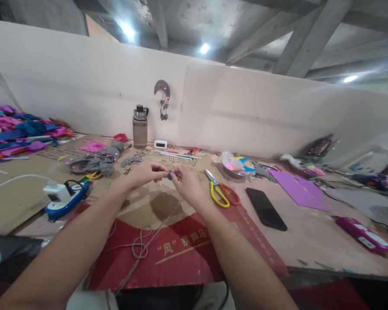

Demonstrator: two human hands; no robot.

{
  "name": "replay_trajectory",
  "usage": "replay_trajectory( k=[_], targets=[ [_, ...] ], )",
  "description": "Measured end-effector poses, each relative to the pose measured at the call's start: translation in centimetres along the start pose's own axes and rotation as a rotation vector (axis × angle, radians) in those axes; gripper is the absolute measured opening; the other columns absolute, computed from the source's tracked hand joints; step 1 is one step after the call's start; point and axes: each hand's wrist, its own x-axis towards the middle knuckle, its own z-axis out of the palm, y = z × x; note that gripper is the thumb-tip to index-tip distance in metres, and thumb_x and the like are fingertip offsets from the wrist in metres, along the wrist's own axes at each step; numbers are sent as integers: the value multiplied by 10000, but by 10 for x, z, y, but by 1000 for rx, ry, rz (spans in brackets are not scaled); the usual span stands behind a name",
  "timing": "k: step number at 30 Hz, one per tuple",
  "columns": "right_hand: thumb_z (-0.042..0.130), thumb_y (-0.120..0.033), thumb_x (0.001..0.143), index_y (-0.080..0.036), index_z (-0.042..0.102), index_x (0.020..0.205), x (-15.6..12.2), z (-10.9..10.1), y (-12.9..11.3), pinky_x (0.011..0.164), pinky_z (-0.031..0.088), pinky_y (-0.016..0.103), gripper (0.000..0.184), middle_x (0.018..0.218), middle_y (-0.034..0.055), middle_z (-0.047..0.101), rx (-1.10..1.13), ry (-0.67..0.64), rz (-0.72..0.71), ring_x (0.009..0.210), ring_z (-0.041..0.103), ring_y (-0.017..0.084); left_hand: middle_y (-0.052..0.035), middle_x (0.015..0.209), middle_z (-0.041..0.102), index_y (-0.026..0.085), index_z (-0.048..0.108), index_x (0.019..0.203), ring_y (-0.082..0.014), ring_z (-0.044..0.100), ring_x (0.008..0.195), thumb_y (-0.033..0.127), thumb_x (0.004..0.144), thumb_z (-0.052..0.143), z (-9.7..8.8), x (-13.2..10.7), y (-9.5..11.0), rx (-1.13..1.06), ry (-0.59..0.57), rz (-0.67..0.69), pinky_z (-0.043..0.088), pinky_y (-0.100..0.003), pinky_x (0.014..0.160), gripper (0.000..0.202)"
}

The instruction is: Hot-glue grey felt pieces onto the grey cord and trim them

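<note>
Over the cardboard, my left hand (150,174) and my right hand (188,185) meet almost fingertip to fingertip. Both are closed in a pinch on a small grey piece (170,174), mostly hidden by the fingers; its kind is too small to tell. A spot of orange shows by my right fingertips. From beneath my right hand a thin grey cord (140,249) runs down in loose loops over the red part of the cardboard sheet (181,271) and past its front edge. Right of my right hand lie scissors (220,191) with one yellow and one orange handle.
A black phone (266,209), purple sheet (299,189) and magenta box (365,234) lie to the right. Grey felt pieces (93,161) and a blue power strip (66,202) are left. Behind stand a bottle (140,129) and a bowl (234,168); a moon-shaped ornament (162,90) hangs on the partition.
</note>
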Motion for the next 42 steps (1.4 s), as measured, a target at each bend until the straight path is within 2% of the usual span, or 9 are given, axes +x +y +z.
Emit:
replay_trajectory(
  k=[4,8,12,15,20,27,32,37,42],
  targets=[
    [507,-248,816,-200,606,794,-1,-1,-1,627,376,263,112,785,37,656,-73,-5,-23,712,575,163,0,554,591,159,686,731,-100,484,480,300,687,622,8,0,0,116,10,2,357,-202,465,161],
    [493,-237,831,-199,599,813,-1,0,-2,656,393,267,114,805,41,655,-2,-10,-19,733,579,160,8,533,578,163,648,644,-102,477,483,288,654,615,15,3,-6,171,135,-9,335,-205,460,129],
    [463,-257,843,-194,540,955,-1,1,-3,641,409,257,150,794,25,634,130,64,48,705,578,147,23,493,542,163,626,644,-99,456,452,296,657,605,19,5,-11,69,227,-40,321,-212,451,135],
    [452,-265,834,-196,527,894,-1,3,-4,610,408,245,118,740,5,604,195,91,61,658,561,136,27,483,528,159,615,650,-96,452,444,280,664,604,20,5,-9,-24,288,-40,332,-214,459,122],
    [482,-255,804,-201,539,803,-2,7,-4,633,396,248,78,742,6,596,154,130,24,679,537,137,19,508,550,155,616,644,-92,464,452,268,648,635,22,5,-5,-103,339,-33,357,-216,472,115],
    [476,-288,817,-188,555,766,-2,9,-4,621,383,240,138,718,-1,598,219,149,52,650,525,125,4,542,577,150,620,711,-100,503,468,307,652,684,26,10,-12,-264,348,-25,412,-233,489,180],
    [473,-332,817,-185,563,753,-1,10,-2,594,377,239,185,691,-7,592,275,166,95,622,515,123,-6,609,612,142,638,785,-101,534,515,302,638,717,30,9,-8,-387,331,-17,448,-241,523,231],
    [460,-340,828,-194,559,753,-1,8,-2,605,377,246,192,689,-8,588,263,182,86,629,522,130,-27,673,642,122,662,811,-98,559,561,291,627,743,30,9,-7,-537,271,-57,484,-258,593,262],
    [454,-303,839,-198,559,766,-3,2,-7,630,380,255,166,732,10,606,157,200,59,671,538,142,-40,708,652,105,658,786,-96,601,608,219,622,761,28,11,-12,-683,153,-132,499,-225,607,225]
  ],
)
